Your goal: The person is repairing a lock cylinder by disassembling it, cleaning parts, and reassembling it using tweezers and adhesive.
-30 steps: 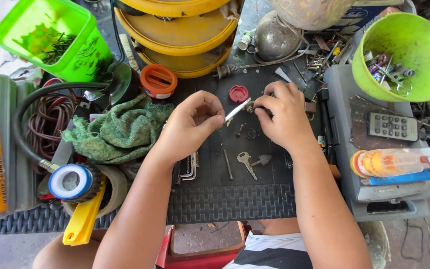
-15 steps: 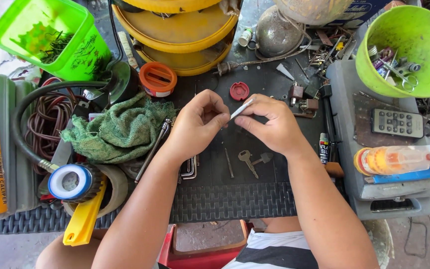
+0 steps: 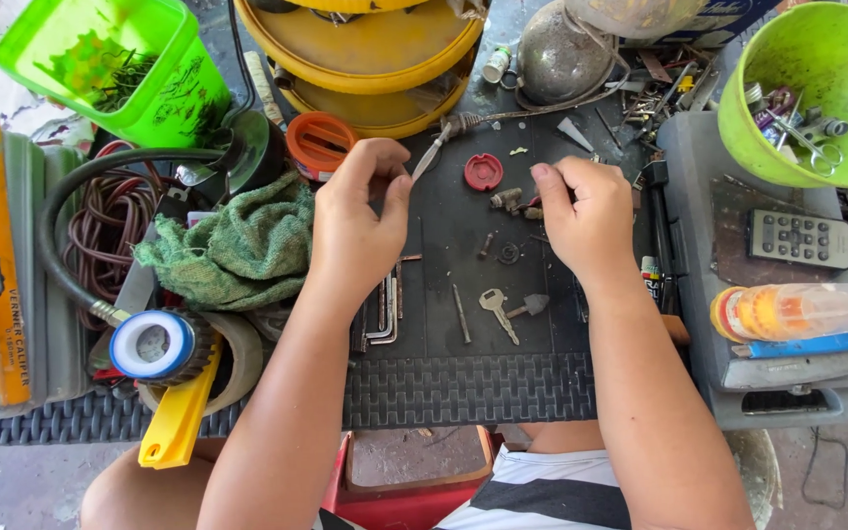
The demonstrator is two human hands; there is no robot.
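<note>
Surface: black rubber mat (image 3: pixel 463 388) on a crowded workbench, and I look straight down at it.
Left hand: my left hand (image 3: pixel 360 221) is raised over the mat, thumb and forefinger pinched on the handle end of a thin metal tool (image 3: pixel 431 155).
Tool axis: it runs up and to the right from the pinch, and its tip points toward the red cap (image 3: pixel 483 172).
Right hand: my right hand (image 3: pixel 589 211) is curled, fingers closed on a small part; I cannot tell what it is.
Small brass part (image 3: pixel 505 199): on the mat just left of the right fingers, so the right hand is nearer to it than the left.
Between the hands: a screw (image 3: pixel 484 246) and a little ring (image 3: pixel 509 253).
Nearer to me: a silver key (image 3: pixel 497 312) and hex keys (image 3: pixel 385 312), well apart from both hands.
Left side: green cloth (image 3: pixel 233 245), just beside the left wrist.
</note>
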